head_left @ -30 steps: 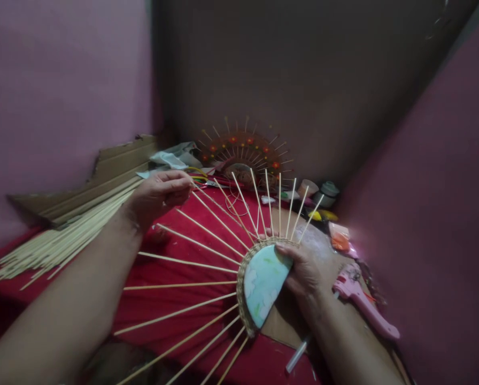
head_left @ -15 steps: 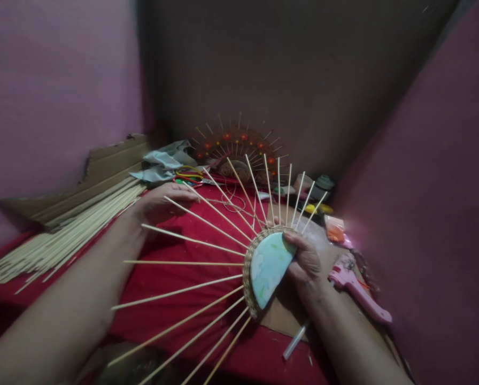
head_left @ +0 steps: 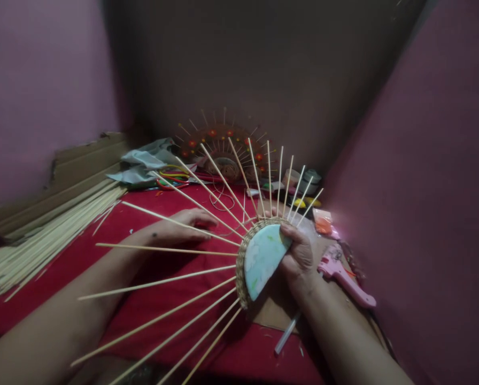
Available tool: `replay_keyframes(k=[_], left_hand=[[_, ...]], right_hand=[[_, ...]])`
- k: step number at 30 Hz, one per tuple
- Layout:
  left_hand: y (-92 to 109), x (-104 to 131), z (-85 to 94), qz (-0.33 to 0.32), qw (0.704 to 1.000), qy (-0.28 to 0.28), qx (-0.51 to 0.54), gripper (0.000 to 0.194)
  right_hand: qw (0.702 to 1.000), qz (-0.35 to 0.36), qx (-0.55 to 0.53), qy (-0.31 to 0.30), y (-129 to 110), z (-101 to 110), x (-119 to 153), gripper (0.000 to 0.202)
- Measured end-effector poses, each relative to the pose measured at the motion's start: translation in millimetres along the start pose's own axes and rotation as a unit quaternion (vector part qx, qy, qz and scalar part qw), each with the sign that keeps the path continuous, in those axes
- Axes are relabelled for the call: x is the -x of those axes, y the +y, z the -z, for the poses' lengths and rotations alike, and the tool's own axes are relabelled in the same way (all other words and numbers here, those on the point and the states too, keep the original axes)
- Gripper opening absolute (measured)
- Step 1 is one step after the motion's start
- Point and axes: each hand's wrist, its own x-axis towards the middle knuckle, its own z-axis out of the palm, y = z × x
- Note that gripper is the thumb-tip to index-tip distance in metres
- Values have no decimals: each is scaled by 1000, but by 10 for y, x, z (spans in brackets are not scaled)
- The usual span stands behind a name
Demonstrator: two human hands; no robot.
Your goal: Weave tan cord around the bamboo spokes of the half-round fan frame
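Note:
My right hand (head_left: 299,248) grips the straight edge of a half-round piece (head_left: 265,259), thumb on its pale blue-green patterned face. A braided rim (head_left: 241,267) runs round its curved edge, and several thin wooden sticks (head_left: 167,250) fan outward from it. Behind the sticks, my left hand (head_left: 191,222) is closed with its fingers curled, pinching a thin twine (head_left: 233,231) that runs to the top of the braided rim. A loose loop of twine (head_left: 222,200) lies on the red cloth (head_left: 175,337) beyond.
A bundle of sticks (head_left: 59,235) lies at left beside cardboard (head_left: 87,168). Scissors (head_left: 171,184) and a plastic bag (head_left: 145,158) sit farther back. A decorated stick fan (head_left: 223,144) stands at the rear. On the right are a pink glue gun (head_left: 346,278) and a glue stick (head_left: 286,334).
My left hand has moved right and down, closer to the braided rim, with the twine. The view has shifted slightly; my right hand keeps its grip on the half-round piece.

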Motion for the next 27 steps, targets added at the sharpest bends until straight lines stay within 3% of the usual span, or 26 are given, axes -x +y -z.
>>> replay_keyframes(k=[3, 7, 9, 12, 17, 23, 27], left_hand=[[78, -1, 0, -70, 991, 17, 110, 50], [192, 67, -116, -111, 949, -47, 291, 36], [239, 100, -157, -110, 932, -98, 330, 32], [287, 147, -134, -97, 934, -145, 312, 37], [325, 191, -70, -106, 931, -125, 325, 39], [290, 157, -197, -10, 930, -55, 362, 29], [266, 106, -290, -17, 931, -41, 362, 25]], right_hand=[[1000, -10, 0, 7, 10, 6, -13, 38], [1000, -12, -3, 8, 28, 11, -27, 38], [1000, -11, 5, 4, 31, 17, -31, 39], [1000, -12, 11, 1, 30, 29, -34, 42], [1000, -16, -5, 5, 34, 44, -35, 42], [1000, -13, -11, 7, 30, 46, -41, 39], [1000, -5, -7, -1, 25, 18, -32, 39]])
